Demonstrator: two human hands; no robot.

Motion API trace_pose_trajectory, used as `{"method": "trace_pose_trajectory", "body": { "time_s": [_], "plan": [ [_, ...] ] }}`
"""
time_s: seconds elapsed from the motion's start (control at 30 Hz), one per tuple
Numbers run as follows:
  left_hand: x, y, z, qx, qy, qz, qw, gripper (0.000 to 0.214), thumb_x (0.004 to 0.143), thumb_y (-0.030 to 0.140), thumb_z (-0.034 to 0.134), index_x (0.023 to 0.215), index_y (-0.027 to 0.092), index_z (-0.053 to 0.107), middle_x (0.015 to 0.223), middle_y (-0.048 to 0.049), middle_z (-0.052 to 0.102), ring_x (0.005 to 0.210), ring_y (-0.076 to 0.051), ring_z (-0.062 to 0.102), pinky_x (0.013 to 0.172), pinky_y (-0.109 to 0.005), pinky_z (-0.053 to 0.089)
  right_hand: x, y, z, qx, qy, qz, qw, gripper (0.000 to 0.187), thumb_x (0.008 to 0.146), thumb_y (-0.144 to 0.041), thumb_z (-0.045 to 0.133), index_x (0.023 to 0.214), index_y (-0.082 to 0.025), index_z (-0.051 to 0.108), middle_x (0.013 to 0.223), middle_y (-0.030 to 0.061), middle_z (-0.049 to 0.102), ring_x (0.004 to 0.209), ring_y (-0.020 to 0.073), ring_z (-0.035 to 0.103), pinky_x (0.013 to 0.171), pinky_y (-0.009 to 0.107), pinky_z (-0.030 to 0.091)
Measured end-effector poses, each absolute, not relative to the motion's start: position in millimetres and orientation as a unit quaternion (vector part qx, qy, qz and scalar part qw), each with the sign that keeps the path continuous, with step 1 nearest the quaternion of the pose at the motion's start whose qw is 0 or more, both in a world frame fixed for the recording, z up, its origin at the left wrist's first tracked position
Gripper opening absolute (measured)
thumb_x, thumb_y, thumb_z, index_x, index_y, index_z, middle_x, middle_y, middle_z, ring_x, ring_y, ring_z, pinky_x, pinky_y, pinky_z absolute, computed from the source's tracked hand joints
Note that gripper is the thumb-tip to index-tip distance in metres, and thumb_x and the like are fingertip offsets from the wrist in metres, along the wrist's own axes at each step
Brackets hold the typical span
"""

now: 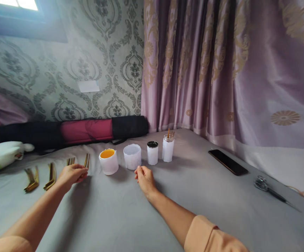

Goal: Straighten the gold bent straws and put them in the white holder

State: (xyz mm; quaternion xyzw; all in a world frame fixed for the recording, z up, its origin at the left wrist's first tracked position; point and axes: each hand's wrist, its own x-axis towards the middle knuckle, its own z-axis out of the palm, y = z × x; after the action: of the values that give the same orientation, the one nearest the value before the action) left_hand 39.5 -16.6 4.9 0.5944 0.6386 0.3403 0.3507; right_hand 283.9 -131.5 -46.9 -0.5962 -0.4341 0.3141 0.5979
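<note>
Where left hand (71, 174) overlaps, rods (70, 161) vanish.

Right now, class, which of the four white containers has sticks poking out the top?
The rightmost white container: thin brown sticks rise above its rim, while none shows above the other three.

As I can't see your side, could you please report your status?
Left hand beside gold bundles, grip unclear. Right hand close by second white cup from left, contact unclear. Phone off right, clear of both hands.
</note>
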Motion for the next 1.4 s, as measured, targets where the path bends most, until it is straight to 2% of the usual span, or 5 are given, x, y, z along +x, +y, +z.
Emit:
{"method": "trace_pose_trajectory", "body": {
  "time_s": [0.17, 0.47, 0.77, 1.2, 1.4],
  "plan": [
    [48, -30, -3, 0.429, 0.581, 0.418, 0.550, 0.011, 0.063, 0.008, 0.061, 0.070, 0.011, 0.052, 0.059, -0.0054, 0.062, 0.054, -0.013, 0.060, 0.050, -0.019, 0.049, 284, -132, -48, -0.596, -0.441, 0.314, 0.593, 0.036, 0.081, -0.044, 0.036, 0.066, -0.016, 0.054, 0.053, -0.0006, 0.052, 0.047, 0.0090, 0.045, 0.046, 0.020, 0.033],
    [60, -58, -15, 0.335, 0.505, 0.493, 0.624, 0.011, 0.072, -0.001, 0.050, 0.074, 0.008, 0.056, 0.067, -0.0067, 0.063, 0.058, -0.011, 0.062, 0.053, -0.017, 0.052, 284, -132, -48, -0.597, -0.441, 0.313, 0.592, 0.035, 0.081, -0.043, 0.037, 0.066, -0.016, 0.054, 0.054, -0.0004, 0.052, 0.048, 0.0093, 0.046, 0.048, 0.020, 0.034],
    [67, -87, -16, 0.304, 0.474, 0.491, 0.665, 0.021, 0.071, -0.006, 0.049, 0.084, 0.007, 0.059, 0.077, -0.0064, 0.064, 0.059, -0.008, 0.061, 0.053, -0.013, 0.052, 283, -133, -48, -0.591, -0.439, 0.319, 0.596, 0.033, 0.081, -0.039, 0.036, 0.065, -0.016, 0.052, 0.052, -0.0009, 0.050, 0.045, 0.0084, 0.044, 0.044, 0.019, 0.033],
    [84, -128, -18, 0.346, 0.417, 0.530, 0.653, 0.020, 0.069, 0.006, 0.058, 0.087, 0.011, 0.063, 0.079, -0.0069, 0.065, 0.057, -0.008, 0.056, 0.047, -0.014, 0.047, 283, -134, -49, -0.593, -0.461, 0.302, 0.588, 0.036, 0.081, -0.043, 0.036, 0.064, -0.015, 0.053, 0.051, -0.0012, 0.050, 0.045, 0.0080, 0.044, 0.044, 0.018, 0.033],
    [90, -143, -21, 0.384, 0.433, 0.519, 0.630, 0.034, 0.060, 0.025, 0.070, 0.092, 0.016, 0.063, 0.077, -0.0034, 0.065, 0.060, -0.009, 0.055, 0.052, -0.017, 0.046, 283, -134, -50, -0.586, -0.467, 0.312, 0.584, 0.036, 0.080, -0.044, 0.038, 0.065, -0.015, 0.053, 0.051, -0.0016, 0.049, 0.044, 0.0073, 0.042, 0.043, 0.018, 0.032]
  ]
}}
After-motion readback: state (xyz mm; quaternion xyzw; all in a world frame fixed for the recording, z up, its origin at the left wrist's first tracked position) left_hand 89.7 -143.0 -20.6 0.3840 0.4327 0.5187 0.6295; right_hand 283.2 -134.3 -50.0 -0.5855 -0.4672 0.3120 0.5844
